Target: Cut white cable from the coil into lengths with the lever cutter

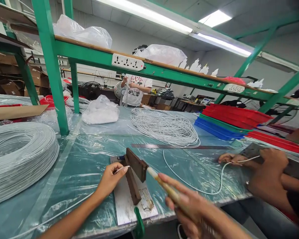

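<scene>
White cable [119, 170], lower centre of frame, looked light, springy, slick; best held near the tip. Left hand [109, 179] pinched it there; right hand [189, 204] gripped the handle [167, 189].

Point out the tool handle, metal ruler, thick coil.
Tool handle [167, 189], head view: yellowish section beside the fingers.
Metal ruler [154, 146], head view: left part of its face.
Thick coil [27, 172], head view: outer side.

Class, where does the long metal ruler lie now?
In the head view, mostly right of centre: the ruler lies beyond the brown tool, crossed by the loose wire coil.
</scene>
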A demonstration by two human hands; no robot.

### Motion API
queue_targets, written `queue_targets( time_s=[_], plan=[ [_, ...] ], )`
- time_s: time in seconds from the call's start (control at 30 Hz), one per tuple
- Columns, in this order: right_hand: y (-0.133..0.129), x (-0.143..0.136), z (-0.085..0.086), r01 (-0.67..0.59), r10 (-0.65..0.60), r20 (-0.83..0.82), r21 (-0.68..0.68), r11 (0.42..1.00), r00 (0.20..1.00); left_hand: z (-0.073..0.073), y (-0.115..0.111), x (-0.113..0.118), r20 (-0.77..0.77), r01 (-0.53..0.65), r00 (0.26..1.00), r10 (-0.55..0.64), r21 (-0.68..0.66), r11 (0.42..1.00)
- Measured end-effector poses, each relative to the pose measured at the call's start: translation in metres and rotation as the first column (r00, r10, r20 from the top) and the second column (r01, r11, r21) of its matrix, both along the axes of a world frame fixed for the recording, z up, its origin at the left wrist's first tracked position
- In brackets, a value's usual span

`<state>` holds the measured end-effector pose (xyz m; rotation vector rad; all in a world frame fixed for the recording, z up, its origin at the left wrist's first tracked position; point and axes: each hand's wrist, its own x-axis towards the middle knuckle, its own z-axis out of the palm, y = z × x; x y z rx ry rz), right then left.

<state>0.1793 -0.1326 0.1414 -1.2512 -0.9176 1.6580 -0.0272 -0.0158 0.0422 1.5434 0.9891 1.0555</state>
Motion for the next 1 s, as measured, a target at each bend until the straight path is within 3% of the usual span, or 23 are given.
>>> queue_targets(
  time_s=[0.13, 0.23, 0.4, 0.57, 0.7, 0.8, 0.9, 1.0],
  plan=[
    [0.07, -0.001, 0.062, -0.062, 0.08, -0.165, 0.115, 0.991, 0.983, 0.011, -0.015, -0.01, 0.056, -0.012, 0.998, 0.011, 0.012, 1.0],
    [0.136, -0.009, 0.085, -0.071, 0.104, -0.178, 0.183, 0.981, 0.978, 0.008, -0.023, -0.011, 0.022, -0.038, 0.999, 0.038, -0.005, 0.999],
    [0.239, -0.031, 0.085, -0.08, 0.079, 0.014, 0.261, 0.962, 0.997, -0.006, -0.028, -0.012, -0.006, -0.041, 0.999, 0.041, -0.04, 0.998],
    [0.298, -0.051, 0.067, -0.035, 0.003, 0.138, 0.226, 0.974, 0.99, -0.015, -0.03, -0.017, 0.014, -0.057, 0.998, 0.058, -0.056, 0.997],
    [0.316, -0.063, 0.052, -0.014, -0.038, 0.198, 0.257, 0.966, 0.98, -0.011, -0.032, -0.018, 0.033, -0.055, 0.998, 0.058, -0.084, 0.995],
    [0.314, -0.071, 0.041, 0.011, -0.096, 0.219, 0.36, 0.933, 0.971, 0.0, -0.033, -0.021, 0.089, -0.047, 0.994, 0.056, -0.093, 0.995],
    [0.285, -0.074, 0.026, -0.042, -0.08, 0.232, 0.479, 0.877, 0.969, 0.019, -0.034, -0.028, 0.167, -0.071, 0.982, 0.088, -0.101, 0.992],
    [0.225, -0.074, 0.001, -0.308, 0.174, 0.305, 0.473, 0.826, 0.936, 0.045, -0.035, -0.033, 0.274, -0.167, 0.944, 0.184, -0.087, 0.982]
  ],
)
